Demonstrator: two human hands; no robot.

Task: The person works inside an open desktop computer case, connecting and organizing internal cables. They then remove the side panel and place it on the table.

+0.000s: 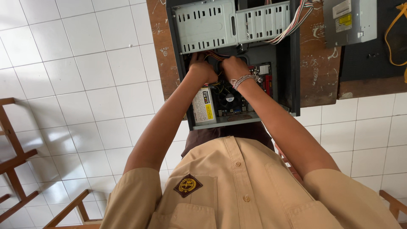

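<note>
Yellow-labelled power supply (204, 106), perhaps untouched.

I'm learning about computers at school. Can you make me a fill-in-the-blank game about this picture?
1. Both hands, the left hand and the right hand, reach inside an open computer ____.
2. The right wrist wears a beaded ____.
3. The computer case lies on a brown wooden ____.
4. The floor is covered with white ____.

Missing words: case; bracelet; table; tiles
</note>
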